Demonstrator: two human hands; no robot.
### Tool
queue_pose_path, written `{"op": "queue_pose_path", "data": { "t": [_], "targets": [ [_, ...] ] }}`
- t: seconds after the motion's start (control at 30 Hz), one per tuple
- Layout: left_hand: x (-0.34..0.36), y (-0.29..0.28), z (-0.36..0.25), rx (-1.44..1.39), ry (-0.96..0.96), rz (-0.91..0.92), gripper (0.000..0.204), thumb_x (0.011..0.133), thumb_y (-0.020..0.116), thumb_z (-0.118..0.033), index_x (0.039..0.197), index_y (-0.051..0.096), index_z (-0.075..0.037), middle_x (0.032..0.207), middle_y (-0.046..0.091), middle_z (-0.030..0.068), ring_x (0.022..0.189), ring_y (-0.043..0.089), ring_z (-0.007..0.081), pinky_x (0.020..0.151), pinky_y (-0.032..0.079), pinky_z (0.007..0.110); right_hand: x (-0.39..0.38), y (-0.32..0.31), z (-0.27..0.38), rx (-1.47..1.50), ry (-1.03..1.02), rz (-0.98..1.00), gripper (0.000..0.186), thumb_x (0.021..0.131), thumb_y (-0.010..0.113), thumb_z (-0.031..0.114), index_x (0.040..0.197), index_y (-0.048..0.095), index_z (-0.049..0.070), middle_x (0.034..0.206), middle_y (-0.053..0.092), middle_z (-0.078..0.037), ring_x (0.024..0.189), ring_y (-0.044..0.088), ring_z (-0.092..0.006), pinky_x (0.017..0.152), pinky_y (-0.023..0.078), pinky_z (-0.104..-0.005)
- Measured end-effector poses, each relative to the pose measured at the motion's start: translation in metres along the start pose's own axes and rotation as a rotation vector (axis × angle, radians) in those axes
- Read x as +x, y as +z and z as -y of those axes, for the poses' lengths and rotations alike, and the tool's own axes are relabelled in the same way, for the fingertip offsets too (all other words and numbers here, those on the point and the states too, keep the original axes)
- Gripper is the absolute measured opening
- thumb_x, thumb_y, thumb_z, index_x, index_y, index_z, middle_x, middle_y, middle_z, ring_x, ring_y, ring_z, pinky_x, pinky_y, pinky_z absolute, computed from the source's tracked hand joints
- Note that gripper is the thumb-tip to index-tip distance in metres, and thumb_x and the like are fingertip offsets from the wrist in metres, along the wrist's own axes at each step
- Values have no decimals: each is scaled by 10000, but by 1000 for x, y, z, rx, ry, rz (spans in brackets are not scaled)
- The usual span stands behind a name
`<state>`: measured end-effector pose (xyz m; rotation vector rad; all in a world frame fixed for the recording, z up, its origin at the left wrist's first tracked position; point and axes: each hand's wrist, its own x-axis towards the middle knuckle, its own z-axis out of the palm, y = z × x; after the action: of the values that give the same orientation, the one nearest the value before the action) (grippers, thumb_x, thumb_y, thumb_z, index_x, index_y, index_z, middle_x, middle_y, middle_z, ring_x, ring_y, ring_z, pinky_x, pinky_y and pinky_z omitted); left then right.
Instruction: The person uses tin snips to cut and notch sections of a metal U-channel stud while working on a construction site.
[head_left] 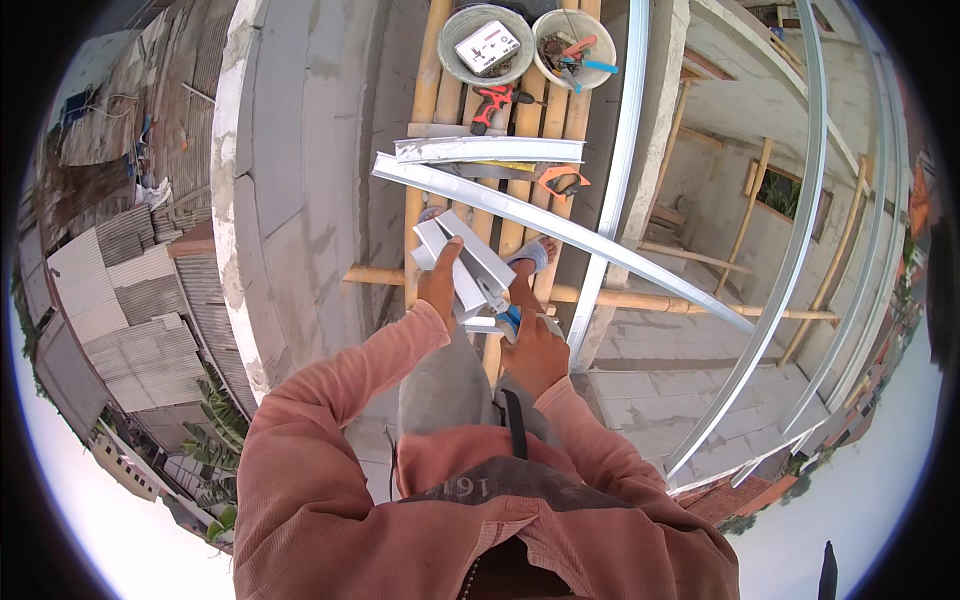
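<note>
My left hand [438,280] grips a short silvery metal channel piece [470,258], held tilted at the middle of the view above my lap. My right hand [535,345] is closed around blue-handled cutting snips [513,318], whose jaws meet the near end of that piece. Beyond my hands, a long metal channel [600,240] lies diagonally across a bamboo platform [420,235], with a shorter channel [490,150] and an orange-handled saw [565,182] near its far end. My sandalled feet [540,255] show partly behind the work.
Farther up the platform are a red drill [492,105], a bucket holding a white box [460,75] and a bucket of tools [580,45]. A concrete wall edge [235,200] drops toward tin roofs [150,370] at left. Metal rails [805,230] and bamboo poles span an open block-walled space at right.
</note>
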<state>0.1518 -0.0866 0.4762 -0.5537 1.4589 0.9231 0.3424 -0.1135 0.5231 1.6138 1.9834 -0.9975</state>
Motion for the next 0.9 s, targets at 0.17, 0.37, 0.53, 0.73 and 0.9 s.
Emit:
{"op": "queue_pose_path", "data": {
  "t": [0.17, 0.37, 0.53, 0.73, 0.9],
  "targets": [
    [-10, -52, -63, 571, -393, 448, 685, 885, 795, -443, 1347, 538, -9, 1081, 640, 100, 889, 688, 203, 794, 597, 337, -11, -21, -55, 11, -168, -33, 431, 770, 796, 263, 1072, 560, 66, 908, 665, -142, 741, 701, -389, 638, 575, -513],
    [-43, -84, -83, 991, -877, 1138, 827, 889, 825, -367, 1471, 317, -73, 1021, 555, 20, 992, 596, 148, 863, 531, 332, 41, -149, -118, -271, -887, 93, 397, 719, 821, 236, 993, 580, 80, 839, 583, -80, 707, 638, -308, 610, 554, -451],
    [12, -23, -8, 163, -131, 301, 545, 939, 744, -497, 1237, 549, -86, 1057, 649, 57, 924, 676, 198, 777, 604, 415, 26, -43, -50, -62, -102, -128, 435, 729, 819, 224, 1034, 563, 51, 890, 665, -147, 744, 704, -377, 642, 586, -466],
    [20, -36, -40, 475, -413, 375, 679, 899, 779, -476, 1361, 510, -58, 1187, 649, 145, 1003, 713, 260, 880, 621, 441, 1, -6, -50, 39, -80, -42, 397, 755, 785, 229, 1038, 560, 65, 919, 683, -160, 758, 715, -394, 652, 591, -491],
    [1, -91, -105, 1664, -442, 1551, 649, 893, 793, -477, 1306, 530, -50, 1106, 631, 93, 956, 678, 200, 817, 592, 368, 29, -146, -145, -275, -837, 220, 418, 637, 820, 210, 976, 595, 112, 818, 548, -48, 776, 601, -270, 702, 511, -437]
  ]
}}
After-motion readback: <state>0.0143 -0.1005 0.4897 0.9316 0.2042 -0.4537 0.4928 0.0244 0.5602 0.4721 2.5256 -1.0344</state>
